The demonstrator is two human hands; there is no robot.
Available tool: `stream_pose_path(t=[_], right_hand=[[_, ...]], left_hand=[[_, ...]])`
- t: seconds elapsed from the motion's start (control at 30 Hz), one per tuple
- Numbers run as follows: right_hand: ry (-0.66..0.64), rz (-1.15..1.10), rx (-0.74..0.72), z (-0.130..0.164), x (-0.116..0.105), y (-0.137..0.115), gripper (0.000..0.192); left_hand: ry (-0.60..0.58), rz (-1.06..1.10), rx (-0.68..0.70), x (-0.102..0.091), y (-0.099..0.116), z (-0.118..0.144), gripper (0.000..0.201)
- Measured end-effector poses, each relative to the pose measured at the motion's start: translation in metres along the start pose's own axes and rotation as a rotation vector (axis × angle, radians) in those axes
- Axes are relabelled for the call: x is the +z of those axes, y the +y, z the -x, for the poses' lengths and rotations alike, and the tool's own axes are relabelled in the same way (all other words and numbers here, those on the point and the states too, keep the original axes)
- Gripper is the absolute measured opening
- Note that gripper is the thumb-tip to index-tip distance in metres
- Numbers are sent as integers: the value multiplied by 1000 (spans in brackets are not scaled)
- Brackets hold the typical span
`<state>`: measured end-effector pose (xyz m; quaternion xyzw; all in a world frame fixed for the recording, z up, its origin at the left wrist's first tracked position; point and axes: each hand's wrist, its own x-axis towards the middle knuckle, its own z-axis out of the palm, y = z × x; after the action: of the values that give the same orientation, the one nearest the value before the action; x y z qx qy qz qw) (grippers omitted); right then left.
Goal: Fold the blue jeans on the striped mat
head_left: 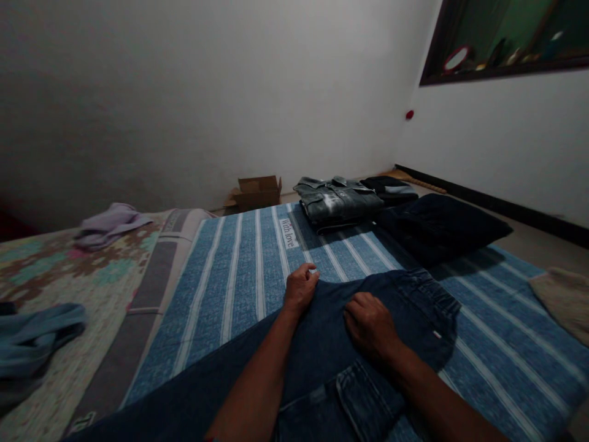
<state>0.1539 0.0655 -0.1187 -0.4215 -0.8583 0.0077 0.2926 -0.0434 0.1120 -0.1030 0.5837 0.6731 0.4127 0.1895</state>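
A pair of dark blue jeans is seen spread flat on a blue blanket with white stripes, which covers a bed. The waistband end lies toward the right, and a back pocket is visible near the lower edge of the view.

The left hand is placed at the far edge of the jeans, where denim meets blanket. Its fingers are curled together, and the edge of the denim appears to be pinched by the grip, though the fingertips are partly hidden, so this cannot be told for certain. The right hand is laid knuckles up on the denim, just beside the left hand and nearer the waistband. Its fingers are bent down against the cloth; whether a fold is clamped beneath them cannot be told.

Farther along the bed, a folded grey denim jacket is stacked beside a dark folded garment, and a dark pillow lies near them. A cardboard box stands on the floor by the wall. To the left, a patterned bedcover carries a lilac cloth and a crumpled blue garment.
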Motion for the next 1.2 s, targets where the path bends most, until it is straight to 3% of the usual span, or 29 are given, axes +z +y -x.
stream_pose_path(t=[1.2], right_hand=[[-13, -15, 14, -3, 1, -2, 13]], left_hand=[[5, -53, 20, -3, -1, -2, 23]])
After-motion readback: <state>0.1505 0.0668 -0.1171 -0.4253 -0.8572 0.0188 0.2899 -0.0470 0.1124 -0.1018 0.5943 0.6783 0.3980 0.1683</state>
